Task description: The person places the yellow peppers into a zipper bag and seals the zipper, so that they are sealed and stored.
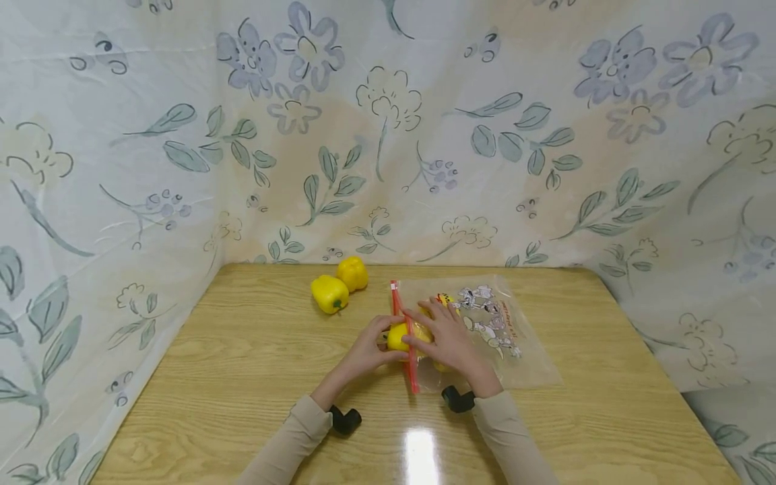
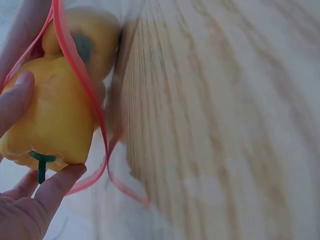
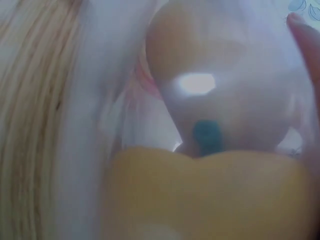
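Observation:
My left hand (image 1: 366, 347) grips a yellow bell pepper (image 1: 397, 337) at the mouth of a clear zip bag (image 1: 527, 343). Its green stem (image 2: 42, 165) faces my left hand, while its far end sits inside the bag's red zip edge (image 2: 80, 65). My right hand (image 1: 447, 337) holds the bag's mouth from the other side, fingers spread over the red edge and the pepper. Inside the bag, behind the first, lies another yellow bell pepper (image 2: 100, 40). Through blurred plastic, the right wrist view shows a near yellow pepper (image 3: 210, 195).
Two more yellow bell peppers, one in front (image 1: 330, 294) and one behind (image 1: 353, 273), sit together at the back left of the wooden table (image 1: 242, 364). The bag lies toward the right, printed with cartoon figures. A floral cloth (image 1: 388, 135) hangs behind the table.

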Demonstrator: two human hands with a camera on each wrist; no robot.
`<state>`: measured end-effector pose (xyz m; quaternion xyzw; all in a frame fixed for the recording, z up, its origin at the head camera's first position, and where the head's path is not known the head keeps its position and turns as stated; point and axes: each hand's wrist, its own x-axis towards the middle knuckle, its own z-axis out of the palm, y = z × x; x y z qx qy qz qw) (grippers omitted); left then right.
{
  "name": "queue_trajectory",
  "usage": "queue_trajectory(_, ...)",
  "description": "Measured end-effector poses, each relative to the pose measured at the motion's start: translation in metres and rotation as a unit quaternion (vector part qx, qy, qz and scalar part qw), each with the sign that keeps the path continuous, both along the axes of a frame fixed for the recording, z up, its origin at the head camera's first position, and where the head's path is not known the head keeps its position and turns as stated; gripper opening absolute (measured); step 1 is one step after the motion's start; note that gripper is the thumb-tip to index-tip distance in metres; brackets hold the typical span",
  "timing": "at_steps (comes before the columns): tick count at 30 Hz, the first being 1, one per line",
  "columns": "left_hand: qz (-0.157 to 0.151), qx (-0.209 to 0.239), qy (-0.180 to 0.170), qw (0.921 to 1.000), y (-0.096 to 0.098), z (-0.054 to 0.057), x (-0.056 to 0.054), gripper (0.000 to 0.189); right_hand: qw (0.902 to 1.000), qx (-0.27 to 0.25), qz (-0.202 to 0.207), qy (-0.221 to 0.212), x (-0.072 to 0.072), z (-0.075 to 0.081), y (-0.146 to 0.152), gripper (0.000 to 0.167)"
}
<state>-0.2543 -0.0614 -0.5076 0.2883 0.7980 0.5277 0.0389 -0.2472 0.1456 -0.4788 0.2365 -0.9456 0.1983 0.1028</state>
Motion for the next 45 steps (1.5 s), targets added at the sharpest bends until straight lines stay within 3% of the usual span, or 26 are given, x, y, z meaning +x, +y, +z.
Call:
queue_trajectory(10, 0.017, -0.026, 0.041, 0.9987, 0.003, -0.001, -0.001, 0.058, 1.0000, 0.005, 0.001, 0.006, -0.001, -0.001, -0.001, 0.053)
queue_trajectory(22, 0.019, -0.041, 0.047, 0.9978, 0.006, 0.002, 0.002, 0.059, 0.9996, -0.015, 0.000, 0.024, -0.002, 0.000, -0.002, 0.047)
queue_trajectory(31, -0.031, 0.012, -0.014, 0.9994, 0.001, -0.002, 0.004, 0.058, 0.9984, -0.037, 0.000, 0.043, -0.005, -0.002, 0.001, 0.044)
queue_trajectory(37, -0.058, 0.010, -0.030, 0.9978, 0.001, -0.001, 0.003, 0.059, 0.9976, -0.043, -0.002, 0.054, -0.004, -0.001, 0.001, 0.042)
queue_trajectory(42, -0.066, 0.007, -0.044, 0.9968, 0.003, 0.002, 0.005, 0.065, 0.9970, -0.046, -0.008, 0.061, -0.004, 0.000, 0.000, 0.042)
queue_trajectory(45, -0.058, 0.017, -0.062, 0.9962, 0.005, 0.011, 0.008, 0.065, 0.9970, -0.049, -0.009, 0.059, -0.004, 0.000, -0.001, 0.042)
